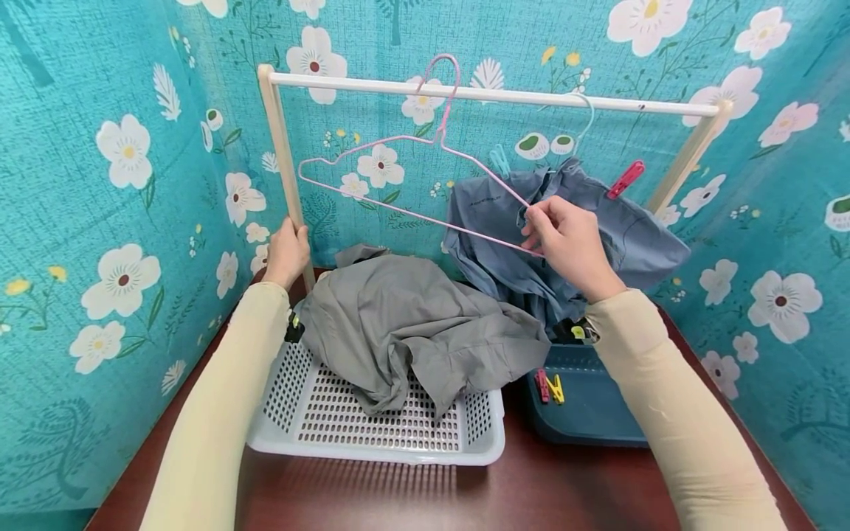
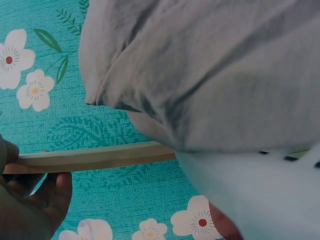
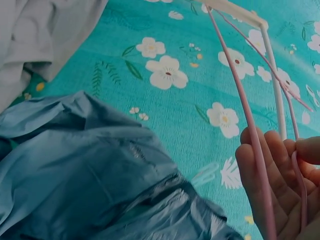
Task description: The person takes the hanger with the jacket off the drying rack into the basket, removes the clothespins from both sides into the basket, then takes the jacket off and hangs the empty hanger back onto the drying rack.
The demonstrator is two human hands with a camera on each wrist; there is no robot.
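A pink wire hanger (image 1: 443, 127) has its hook over the rail (image 1: 358, 85) of a small wooden rack. My right hand (image 1: 564, 240) pinches the hanger's right corner between thumb and fingers; in the right wrist view, pink wire (image 3: 246, 107) crosses in front of the fingers. On the left, my left hand (image 1: 288, 252) grips the rack's upright post (image 1: 282, 140), also seen as a pale wooden bar (image 2: 100, 157) in the left wrist view. Behind my right hand hangs a blue garment (image 1: 647, 243) on a light-blue hanger (image 1: 589, 114), with a red clothespin (image 1: 626, 179) and a light-blue clothespin (image 1: 500, 160).
A grey garment (image 1: 412, 317) lies heaped in a white perforated basket (image 1: 372, 455) below the hanger. To its right stands a dark blue tray (image 1: 591, 424) holding a red and a yellow clothespin (image 1: 555, 389). Flowered teal cloth (image 1: 126, 280) encloses the dark red table (image 1: 372, 501).
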